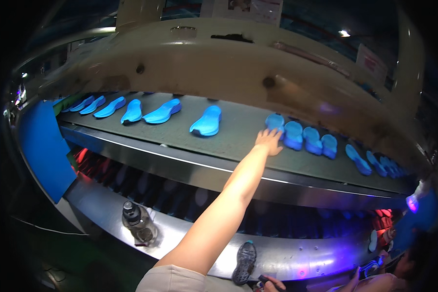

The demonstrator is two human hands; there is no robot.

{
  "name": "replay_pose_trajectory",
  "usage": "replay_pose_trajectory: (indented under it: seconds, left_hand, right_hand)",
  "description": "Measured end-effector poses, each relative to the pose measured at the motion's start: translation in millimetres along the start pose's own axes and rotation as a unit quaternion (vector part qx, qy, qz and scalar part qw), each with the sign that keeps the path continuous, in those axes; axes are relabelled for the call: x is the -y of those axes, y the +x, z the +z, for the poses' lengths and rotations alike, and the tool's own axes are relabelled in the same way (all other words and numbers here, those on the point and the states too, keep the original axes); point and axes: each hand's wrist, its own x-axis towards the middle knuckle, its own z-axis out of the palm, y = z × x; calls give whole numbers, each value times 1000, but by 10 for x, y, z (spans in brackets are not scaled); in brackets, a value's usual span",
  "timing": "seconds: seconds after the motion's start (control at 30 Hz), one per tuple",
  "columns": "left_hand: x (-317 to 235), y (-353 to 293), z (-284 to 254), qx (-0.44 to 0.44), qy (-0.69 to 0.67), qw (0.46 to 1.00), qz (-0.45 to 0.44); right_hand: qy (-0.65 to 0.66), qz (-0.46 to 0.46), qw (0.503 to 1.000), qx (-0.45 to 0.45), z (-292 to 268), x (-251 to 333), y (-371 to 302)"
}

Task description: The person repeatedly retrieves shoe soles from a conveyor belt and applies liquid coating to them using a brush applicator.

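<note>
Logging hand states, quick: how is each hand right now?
Left hand: open, fingers spread over a blue shoe sole.
Right hand: seems closed on a dark object, partly out of frame.

A dark-capped bottle (142, 228) stands on the metal ledge (100, 204), right of a blue panel (43, 146)

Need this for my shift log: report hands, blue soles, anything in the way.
Left hand spread over a blue sole on the belt. Right hand low, by a dark object, grip unclear. Nothing seen blocking left hand; bottle stands clear below.
</note>
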Motion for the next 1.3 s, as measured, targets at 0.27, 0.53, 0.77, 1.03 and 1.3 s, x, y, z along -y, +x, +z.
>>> replay_pose_trajectory:
  seconds: [0.27, 0.53, 0.77, 1.03, 1.3]
  left_hand:
    - [-199, -339, -149, -146, 233, 960, 47]
    - [-198, -2191, -758, -528, -333, 781, -18]
    - [389, -3357, -374, 20, -815, 563, -136]
    - [53, -4482, 335, 219, -813, 445, -306]
    - [-256, -4394, 484, 137, -943, 219, -212]
  right_hand:
    - [18, -43, 999, 20, -131, -72, -149]
    - [89, -71, 993, -22, 40, 120, 2]
    - [86, -35, 994, -50, 252, 216, 224]
    - [33, 15, 998, 59, 582, 193, 193]
    - [-193, -46, 967, 158, 1306, 280, 262]
